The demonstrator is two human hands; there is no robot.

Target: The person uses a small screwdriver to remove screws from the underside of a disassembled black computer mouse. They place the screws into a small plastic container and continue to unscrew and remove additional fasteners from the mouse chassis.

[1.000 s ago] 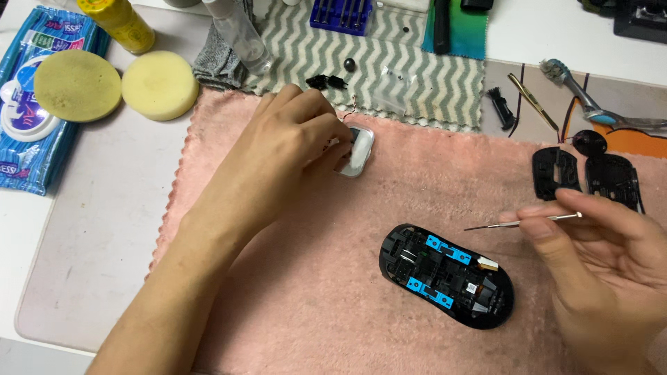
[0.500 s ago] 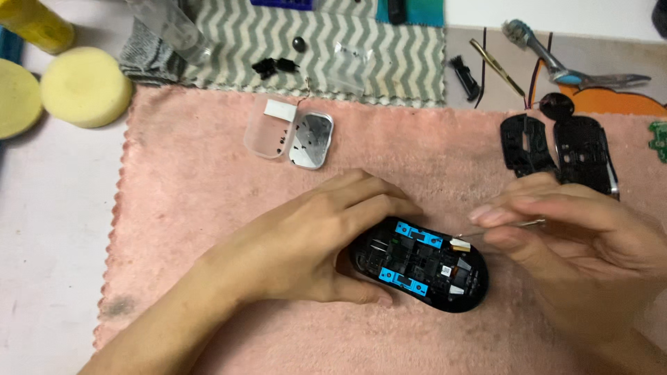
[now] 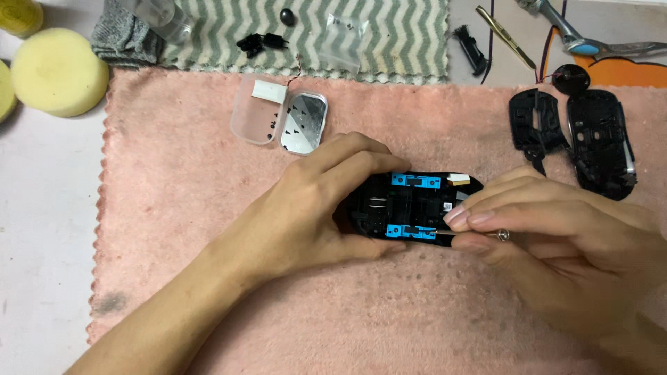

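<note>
An opened black computer mouse base (image 3: 410,205) with blue inner parts lies on a pink towel (image 3: 174,229). My left hand (image 3: 319,201) grips its left end and holds it steady. My right hand (image 3: 556,243) pinches a thin metal screwdriver (image 3: 501,235), whose tip rests at the lower right of the mouse base. The tool's shaft is mostly hidden by my fingers.
A small clear case with a mirror lid (image 3: 281,121) lies open behind the mouse. Black mouse shell pieces (image 3: 577,135) sit at the right. Yellow sponges (image 3: 55,73), a striped cloth (image 3: 389,35), small black parts (image 3: 260,43) and hand tools (image 3: 590,42) line the back.
My left hand let go of the small clear case and moved down onto the mouse base. My right hand brought the screwdriver in to the mouse. The view shifted closer.
</note>
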